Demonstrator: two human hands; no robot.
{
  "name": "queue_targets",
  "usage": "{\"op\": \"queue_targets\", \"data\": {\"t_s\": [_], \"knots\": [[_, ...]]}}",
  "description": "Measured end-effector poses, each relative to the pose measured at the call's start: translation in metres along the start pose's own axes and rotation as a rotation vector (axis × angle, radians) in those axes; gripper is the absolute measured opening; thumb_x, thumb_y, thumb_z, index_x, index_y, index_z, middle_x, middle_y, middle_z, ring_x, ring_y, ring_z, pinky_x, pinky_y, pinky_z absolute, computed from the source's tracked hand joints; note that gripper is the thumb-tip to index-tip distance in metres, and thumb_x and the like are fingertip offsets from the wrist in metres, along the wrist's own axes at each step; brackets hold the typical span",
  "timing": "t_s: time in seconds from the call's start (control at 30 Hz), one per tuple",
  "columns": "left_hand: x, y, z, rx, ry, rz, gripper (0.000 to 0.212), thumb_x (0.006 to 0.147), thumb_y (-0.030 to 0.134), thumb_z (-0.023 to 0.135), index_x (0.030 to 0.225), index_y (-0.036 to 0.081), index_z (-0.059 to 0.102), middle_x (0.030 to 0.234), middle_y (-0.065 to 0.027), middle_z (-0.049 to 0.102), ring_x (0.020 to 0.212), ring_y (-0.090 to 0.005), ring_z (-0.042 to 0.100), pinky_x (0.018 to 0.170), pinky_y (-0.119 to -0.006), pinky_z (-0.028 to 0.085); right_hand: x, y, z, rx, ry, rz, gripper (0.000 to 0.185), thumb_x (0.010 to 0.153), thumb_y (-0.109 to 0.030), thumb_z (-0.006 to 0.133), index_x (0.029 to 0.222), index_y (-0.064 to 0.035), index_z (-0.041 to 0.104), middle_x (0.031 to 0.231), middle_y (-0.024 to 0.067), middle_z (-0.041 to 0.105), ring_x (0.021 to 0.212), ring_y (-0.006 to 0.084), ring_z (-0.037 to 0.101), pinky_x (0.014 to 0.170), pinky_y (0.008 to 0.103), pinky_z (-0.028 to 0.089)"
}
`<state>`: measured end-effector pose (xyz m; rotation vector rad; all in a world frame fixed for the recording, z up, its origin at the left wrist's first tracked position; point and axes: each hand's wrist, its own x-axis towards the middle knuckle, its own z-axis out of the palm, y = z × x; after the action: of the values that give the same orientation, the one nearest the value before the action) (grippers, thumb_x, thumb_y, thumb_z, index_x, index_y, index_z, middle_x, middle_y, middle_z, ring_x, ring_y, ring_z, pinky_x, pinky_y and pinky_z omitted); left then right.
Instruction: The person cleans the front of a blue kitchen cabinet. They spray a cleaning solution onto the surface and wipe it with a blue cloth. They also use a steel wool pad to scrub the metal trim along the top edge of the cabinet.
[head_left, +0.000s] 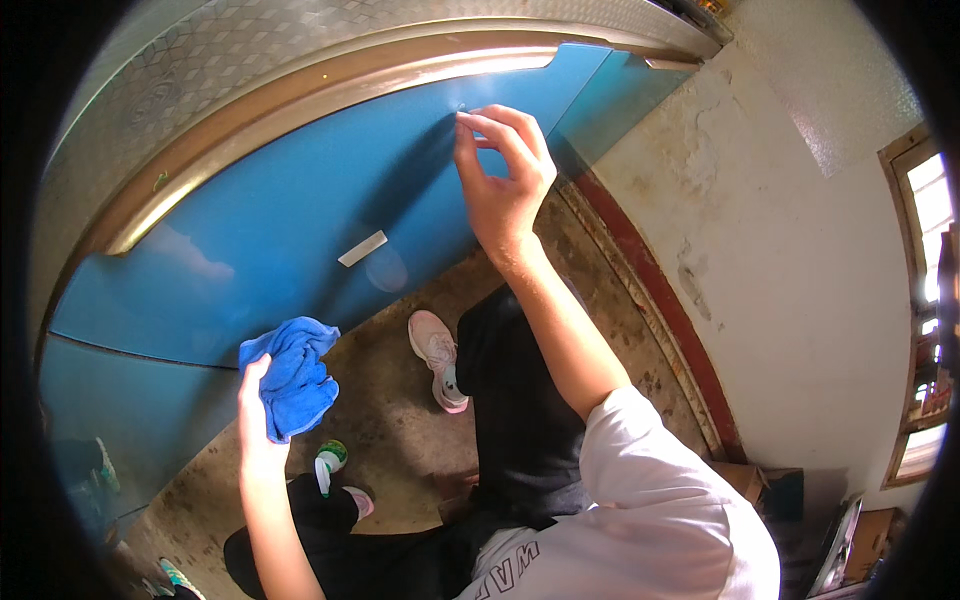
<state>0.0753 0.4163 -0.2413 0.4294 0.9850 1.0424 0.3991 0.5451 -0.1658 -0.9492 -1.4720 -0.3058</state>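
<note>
My left hand (253, 405) grips a crumpled blue cloth (300, 379) at the lower edge of a glossy blue cabinet panel (300, 195). Higher up and to the right, my right hand (510, 172) has its thumb and index fingertips brought together at the panel's surface. A small pale mark (460, 107) shows right by those fingertips; whether anything is pinched between them is too small to tell. Between the two hands, a short whitish strip (362, 248) lies on the panel, with a faint oval patch (387, 270) beside it.
A metal-trimmed handle rail (330, 97) runs beneath the patterned metal countertop (247, 37). On the stained floor (382, 390), a green-and-white spray bottle (330, 457) stands near my leg. A stained wall (765, 247) rises at the right, with cardboard boxes (739, 480) low beside it.
</note>
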Motion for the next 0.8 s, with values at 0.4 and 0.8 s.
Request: {"op": "queue_targets", "data": {"t_s": [0.4, 0.8], "knots": [[-0.0005, 0.0076, -0.0092, 0.016, -0.018, 0.064, 0.048, 0.1, 0.032, 0.052, 0.137, 0.001, 0.055, 0.132, -0.0121, 0.064, 0.116, -0.0234, 0.064, 0.1, -0.038, 0.053, 0.0046, 0.0014, -0.0044, -0.05, 0.003, -0.063, 0.021, 0.082, 0.008, 0.073, 0.099, -0.0044, 0.076, 0.103, 0.0094, 0.068, 0.088, 0.0167, 0.068, 0.068, 0.0259, 0.061], [-0.0009, 0.0083, -0.007, 0.042, -0.009, 0.059, 0.047, 0.101, 0.032, 0.05, 0.137, 0.003, 0.053, 0.133, -0.0131, 0.063, 0.118, -0.0238, 0.063, 0.101, -0.038, 0.051, 0.0035, -0.0041, -0.0002, 0.039, 0.012, 0.066, 0.021, 0.08, 0.004, 0.077, 0.098, -0.0053, 0.072, 0.1, 0.0099, 0.067, 0.084, 0.0207, 0.067, 0.065, 0.0277, 0.058]]}}
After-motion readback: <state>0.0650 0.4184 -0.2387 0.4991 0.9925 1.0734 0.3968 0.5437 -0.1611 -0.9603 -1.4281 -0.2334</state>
